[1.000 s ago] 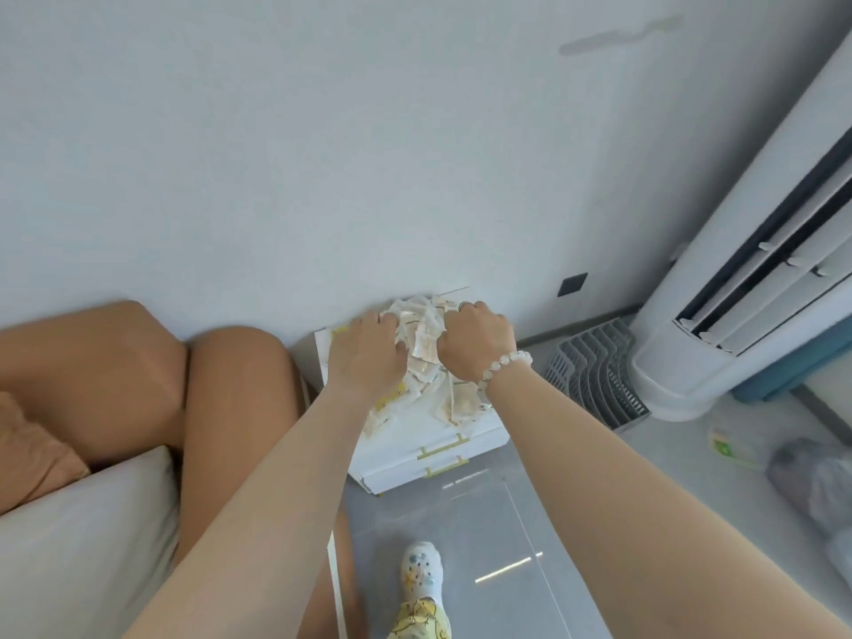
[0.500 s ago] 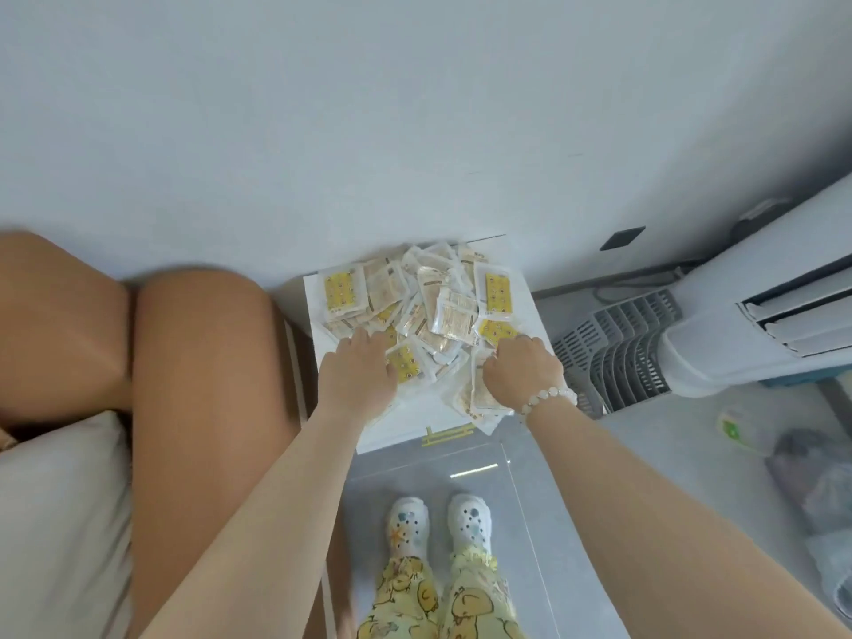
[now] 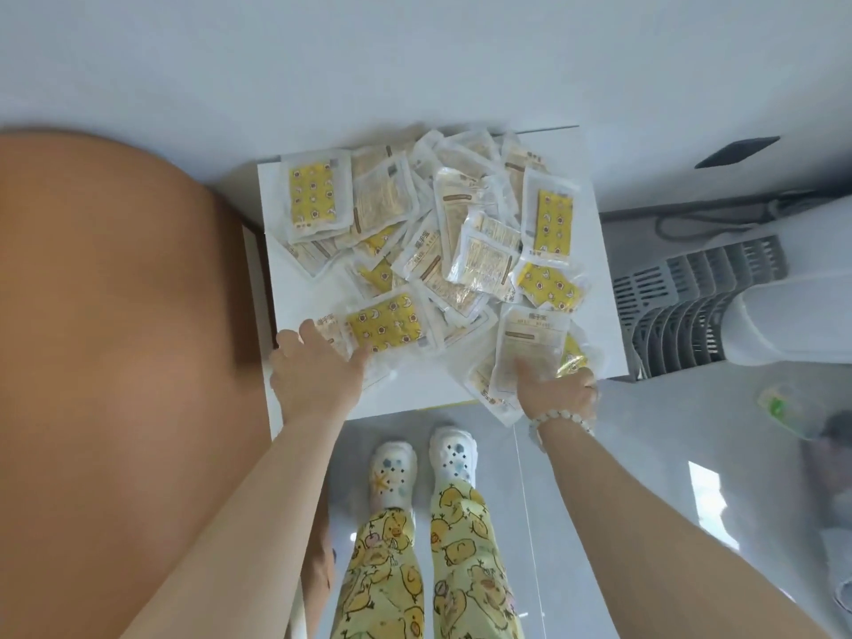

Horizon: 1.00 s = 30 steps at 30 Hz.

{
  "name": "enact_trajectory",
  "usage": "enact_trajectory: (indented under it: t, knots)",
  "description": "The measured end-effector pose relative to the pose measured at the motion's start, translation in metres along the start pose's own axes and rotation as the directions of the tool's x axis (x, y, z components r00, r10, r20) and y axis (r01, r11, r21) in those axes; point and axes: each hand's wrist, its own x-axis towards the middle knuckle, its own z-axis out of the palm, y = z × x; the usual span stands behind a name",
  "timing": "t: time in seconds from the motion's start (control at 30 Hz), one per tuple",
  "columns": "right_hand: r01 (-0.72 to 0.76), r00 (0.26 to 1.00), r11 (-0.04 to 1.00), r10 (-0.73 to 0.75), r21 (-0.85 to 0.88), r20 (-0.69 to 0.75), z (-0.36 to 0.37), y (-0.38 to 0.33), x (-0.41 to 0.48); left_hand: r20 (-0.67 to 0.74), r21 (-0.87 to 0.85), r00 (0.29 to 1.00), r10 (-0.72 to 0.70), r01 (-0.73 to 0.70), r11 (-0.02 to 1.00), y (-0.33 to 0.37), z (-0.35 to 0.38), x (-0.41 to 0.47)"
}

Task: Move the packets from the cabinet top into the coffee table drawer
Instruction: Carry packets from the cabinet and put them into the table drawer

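Packets (image 3: 428, 251) heaped on cabinet top (image 3: 295, 288); left hand (image 3: 313, 375) spread flat, right hand (image 3: 560, 392) pinching front-edge packet; slippery overhanging ones may slide off

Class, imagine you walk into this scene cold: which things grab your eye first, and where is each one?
First, the heap of clear packets, many with yellow printed inserts, covering the white cabinet top against the wall. Next, the left hand and right hand pressing on the heap's near edge. Below them, yellow duck-print trousers and white clogs on the grey floor.
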Motion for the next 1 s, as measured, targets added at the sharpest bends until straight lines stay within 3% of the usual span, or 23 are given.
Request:
enact_trajectory:
  t: [0.07,0.17,0.3,0.47,0.57,0.67,0.87,1.0]
  knots:
    - [-0.192,0.981,0.955,0.184,0.226,0.056,0.009,-0.005,0.009,0.069,-0.12,0.988,-0.139,0.147,0.982,0.01,0.01,0.004]
    - [-0.257,0.966,0.834,0.217,0.488,0.137,0.02,-0.008,0.016,0.161,-0.274,0.957,-0.24,0.277,0.921,0.023,0.024,0.009]
    - [-0.275,0.961,0.796,0.221,0.539,0.165,0.025,-0.006,0.024,0.24,-0.44,0.886,-0.396,0.463,0.769,0.034,0.025,0.015]
    - [-0.346,0.937,0.757,0.241,0.555,0.254,0.024,-0.008,0.029,0.255,-0.474,0.834,-0.49,0.549,0.688,0.043,0.02,0.02]
    - [-0.405,0.906,0.67,0.205,0.622,0.369,0.052,0.003,0.062,0.251,-0.473,0.823,-0.51,0.564,0.677,0.045,0.023,0.027]
    - [-0.416,0.881,0.662,0.123,0.623,0.457,0.077,0.019,0.088,0.268,-0.489,0.816,-0.512,0.573,0.658,0.044,0.027,0.03]
    - [-0.405,0.889,0.654,0.12,0.639,0.441,0.047,0.0,0.04,0.365,-0.654,0.788,-0.496,0.596,0.466,0.039,0.034,0.028]
    - [-0.401,0.89,0.635,0.101,0.66,0.444,0.054,0.003,0.043,0.391,-0.7,0.786,-0.479,0.592,0.4,0.036,0.029,0.023]
